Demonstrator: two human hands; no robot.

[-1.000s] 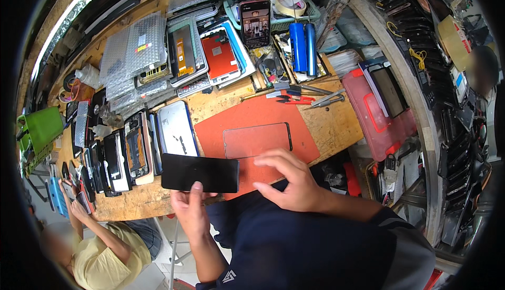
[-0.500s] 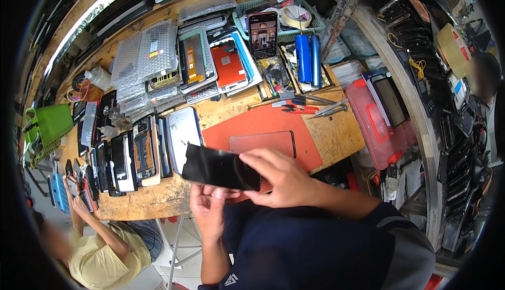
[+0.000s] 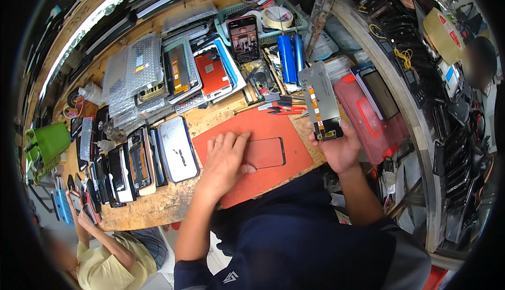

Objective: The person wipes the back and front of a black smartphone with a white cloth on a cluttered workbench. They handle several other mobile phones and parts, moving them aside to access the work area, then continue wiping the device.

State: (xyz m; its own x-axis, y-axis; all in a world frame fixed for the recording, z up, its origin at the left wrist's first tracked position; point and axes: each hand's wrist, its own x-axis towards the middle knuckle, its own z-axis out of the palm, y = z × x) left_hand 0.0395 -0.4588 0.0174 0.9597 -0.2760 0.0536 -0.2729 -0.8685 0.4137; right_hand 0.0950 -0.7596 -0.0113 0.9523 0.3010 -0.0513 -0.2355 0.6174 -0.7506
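In my right hand [image 3: 343,148] is a phone display panel [image 3: 322,98], raised off the bench at the right. Its grey back shows, with an orange ribbon cable and a black lower part. A thin dark-edged phone glass [image 3: 265,152] lies on the red mat [image 3: 273,123]. My left hand [image 3: 223,158] covers its left end, fingertips at the far edge and thumb at the near edge, gripping it across its width.
Tablets and phones [image 3: 139,156] stand in a row at the left, beside a white-backed tablet [image 3: 176,145]. Behind the mat are pliers [image 3: 284,110], a propped phone [image 3: 243,40] and blue cylinders [image 3: 286,58]. A red case [image 3: 363,116] sits right. Another person [image 3: 113,253] holds a phone, lower left.
The panel has gone from between both hands to my right hand alone, moving right and turning to show its back. My left hand has let go of it and come down onto the glass.
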